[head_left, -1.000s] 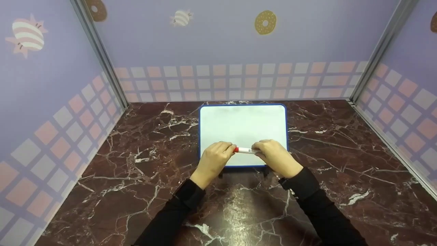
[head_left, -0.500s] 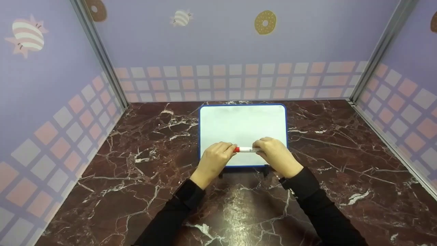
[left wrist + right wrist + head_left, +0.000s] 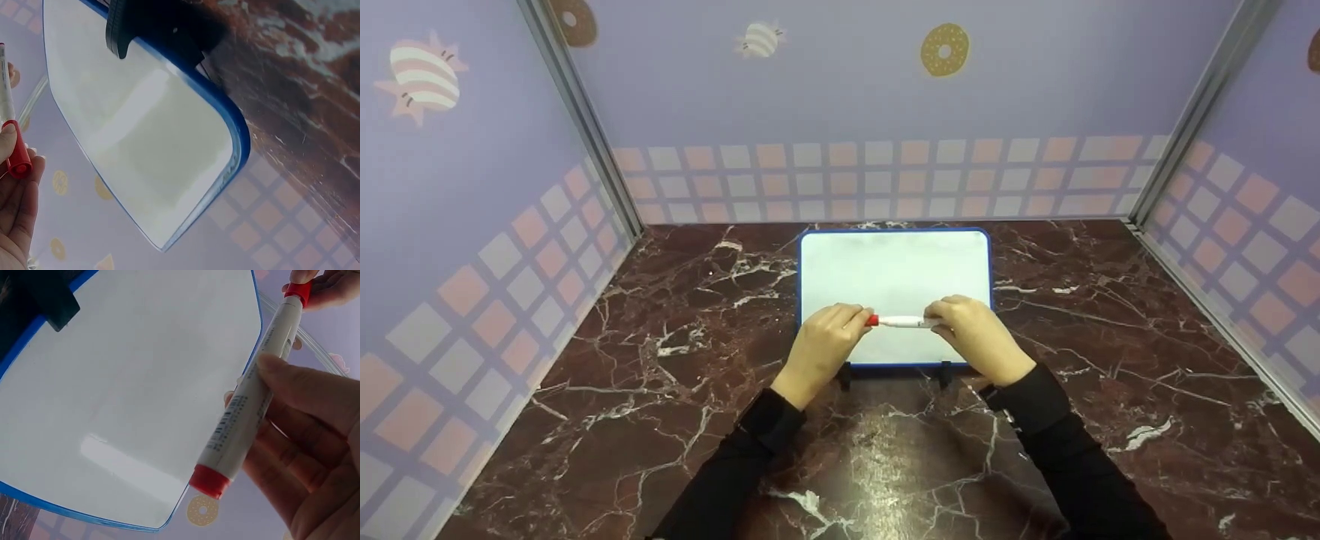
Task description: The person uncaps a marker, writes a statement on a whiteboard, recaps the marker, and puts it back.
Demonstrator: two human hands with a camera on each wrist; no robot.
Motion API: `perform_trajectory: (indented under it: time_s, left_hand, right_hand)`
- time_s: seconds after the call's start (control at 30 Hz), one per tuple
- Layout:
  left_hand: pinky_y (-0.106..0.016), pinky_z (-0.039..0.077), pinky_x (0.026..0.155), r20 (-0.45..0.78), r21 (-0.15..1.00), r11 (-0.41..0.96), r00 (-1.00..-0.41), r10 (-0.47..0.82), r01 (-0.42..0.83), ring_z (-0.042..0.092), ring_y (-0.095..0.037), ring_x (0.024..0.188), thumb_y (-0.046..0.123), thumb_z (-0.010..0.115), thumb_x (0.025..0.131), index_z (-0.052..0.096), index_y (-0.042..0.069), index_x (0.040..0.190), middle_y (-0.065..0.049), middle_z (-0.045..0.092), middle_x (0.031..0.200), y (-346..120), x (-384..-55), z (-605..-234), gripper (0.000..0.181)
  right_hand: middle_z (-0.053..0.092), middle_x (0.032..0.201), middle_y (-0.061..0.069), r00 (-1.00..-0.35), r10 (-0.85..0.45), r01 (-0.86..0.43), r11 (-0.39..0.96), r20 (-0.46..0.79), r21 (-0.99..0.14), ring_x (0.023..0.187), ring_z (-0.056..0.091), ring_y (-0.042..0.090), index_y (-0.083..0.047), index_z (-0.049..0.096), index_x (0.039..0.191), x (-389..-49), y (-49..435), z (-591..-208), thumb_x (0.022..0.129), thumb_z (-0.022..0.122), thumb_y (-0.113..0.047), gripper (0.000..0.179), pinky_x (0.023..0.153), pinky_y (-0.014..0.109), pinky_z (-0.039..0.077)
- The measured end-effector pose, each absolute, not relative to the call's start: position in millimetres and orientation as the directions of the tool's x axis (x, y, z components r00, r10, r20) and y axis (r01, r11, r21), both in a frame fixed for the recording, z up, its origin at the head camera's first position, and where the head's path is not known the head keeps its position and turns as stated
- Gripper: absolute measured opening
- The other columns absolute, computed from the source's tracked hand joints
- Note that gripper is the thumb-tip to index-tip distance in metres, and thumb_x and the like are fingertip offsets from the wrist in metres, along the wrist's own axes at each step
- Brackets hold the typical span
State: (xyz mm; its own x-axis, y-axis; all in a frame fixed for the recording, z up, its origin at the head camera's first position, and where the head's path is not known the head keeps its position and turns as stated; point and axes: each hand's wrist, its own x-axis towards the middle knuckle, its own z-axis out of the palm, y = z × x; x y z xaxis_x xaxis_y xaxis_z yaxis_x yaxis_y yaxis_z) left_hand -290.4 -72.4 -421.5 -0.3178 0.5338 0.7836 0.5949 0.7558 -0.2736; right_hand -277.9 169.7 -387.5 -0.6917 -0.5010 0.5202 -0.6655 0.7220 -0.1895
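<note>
A white marker [image 3: 906,322] with a red cap [image 3: 873,320] is held level between my hands, in front of the whiteboard [image 3: 894,270]. My left hand [image 3: 821,346] pinches the cap between thumb and fingers; the left wrist view shows the red cap [image 3: 19,151] at its left edge. With thumb and fingers my right hand [image 3: 981,341] grips the barrel near its other end. In the right wrist view the marker barrel [image 3: 242,405] has printed text and a red end plug [image 3: 210,481]. A narrow pale section shows between cap and barrel in the head view.
The blue-framed whiteboard leans upright on a stand with black feet [image 3: 945,373]. Below is a dark red marbled tabletop [image 3: 697,442]. Purple patterned panels enclose it at the back [image 3: 840,90], left [image 3: 450,195] and right [image 3: 1260,150].
My hands have moved slightly apart, and the left has risen a little. More of the marker shows between them, with a narrow pale section now visible beside the red cap.
</note>
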Motion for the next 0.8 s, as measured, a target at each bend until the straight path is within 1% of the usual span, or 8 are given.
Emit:
perform_trajectory:
  time_s: [0.17,0.33,0.53,0.7,0.8]
  left_hand:
    - [-0.026,0.059,0.073,0.796,-0.246,0.768,-0.328,0.508,0.591,0.069,-0.015,0.080,0.022,0.074,0.085,0.075,0.006,0.099,-0.002,0.074,0.092,-80.6,-294.5,-417.5,0.021]
    - [-0.029,0.060,0.079,0.805,-0.179,0.799,-0.381,0.454,0.574,0.071,-0.020,0.083,0.018,0.076,0.084,0.074,0.004,0.099,-0.007,0.075,0.093,-94.1,-298.4,-409.4,0.021]
    - [-0.036,0.059,0.084,0.817,-0.047,0.861,-0.477,0.324,0.506,0.070,-0.026,0.090,0.016,0.076,0.085,0.073,0.003,0.101,-0.012,0.074,0.097,-121.0,-305.7,-397.4,0.021]
    - [-0.043,0.056,0.089,0.781,0.092,0.904,-0.594,0.195,0.418,0.068,-0.031,0.093,0.018,0.072,0.088,0.072,0.001,0.104,-0.015,0.074,0.100,-149.2,-314.4,-394.7,0.023]
    - [-0.046,0.055,0.089,0.746,0.168,0.920,-0.656,0.117,0.355,0.067,-0.034,0.092,0.018,0.071,0.088,0.072,-0.001,0.105,-0.018,0.073,0.101,-165.1,-319.0,-397.3,0.025]
  right_hand:
    - [0.071,0.085,0.011,-0.706,-0.481,-0.649,0.733,0.519,-0.203,0.080,0.067,0.025,0.000,0.071,0.092,-279.5,174.9,-385.4,0.080,0.076,0.006,0.014,0.073,0.038,0.059]
    - [0.071,0.088,0.012,-0.720,-0.471,-0.635,0.743,0.510,-0.211,0.083,0.069,0.027,0.001,0.072,0.094,-279.5,177.7,-383.1,0.080,0.075,0.006,0.015,0.074,0.037,0.060]
    - [0.071,0.087,0.012,-0.727,-0.462,-0.626,0.750,0.508,-0.212,0.082,0.069,0.027,0.000,0.072,0.094,-278.8,177.9,-381.6,0.081,0.075,0.006,0.015,0.073,0.037,0.060]
    - [0.072,0.087,0.013,-0.731,-0.458,-0.622,0.752,0.506,-0.218,0.082,0.069,0.027,0.001,0.072,0.093,-279.0,177.8,-381.7,0.080,0.075,0.007,0.015,0.073,0.038,0.060]
    - [0.072,0.087,0.013,-0.730,-0.458,-0.624,0.750,0.508,-0.220,0.081,0.069,0.027,0.001,0.072,0.093,-279.4,178.2,-382.5,0.080,0.075,0.007,0.015,0.073,0.038,0.060]
